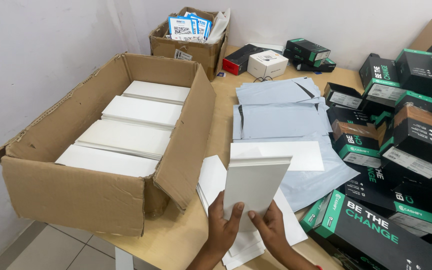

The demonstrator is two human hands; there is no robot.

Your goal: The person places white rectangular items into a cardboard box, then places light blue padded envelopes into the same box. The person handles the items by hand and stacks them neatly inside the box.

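At the near edge of the table (186, 240), we see the left hand (222, 226) and the right hand (271, 231) with fingers clamped on a stack of white cards (253, 186), held upright just right of the big cardboard box (76, 190), above loose white cards (213, 177).

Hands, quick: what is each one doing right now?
Left hand: closed on the lower left edge of the white card stack.
Right hand: closed on the same stack's lower right edge.
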